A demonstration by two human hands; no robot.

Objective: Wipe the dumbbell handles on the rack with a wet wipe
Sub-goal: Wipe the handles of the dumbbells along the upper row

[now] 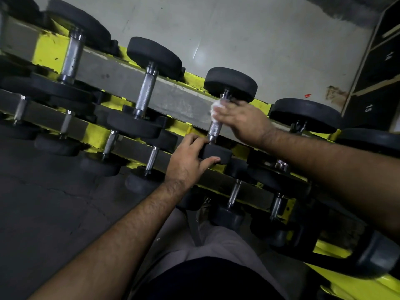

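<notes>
Head view shows my right hand [242, 120] wrapping a crumpled white wet wipe [216, 109] round the knurled steel dumbbell handle [214, 128] on the yellow rack [52, 51]; my left hand [190, 158], fingers loosely curled, steadies its near black rubber head [216, 153]. I reckon the wipe could slip off if my grip loosens.

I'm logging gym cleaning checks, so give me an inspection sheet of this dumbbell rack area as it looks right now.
Surface: yellow and grey rack, tiered, paint chipped in places.
Job's things: white wet wipe pressed on the upper part of the knurled handle of the dumbbell being cleaned.
Clutter: small red scrap on the floor behind the rack.
Grippers: right hand holds the wipe round the handle; left hand grips that dumbbell's near black head.
Cables: nothing seen.
Surroundings: pale concrete floor with a rusty stain; dark numbered boxes at right; other dumbbells racked alongside.
</notes>
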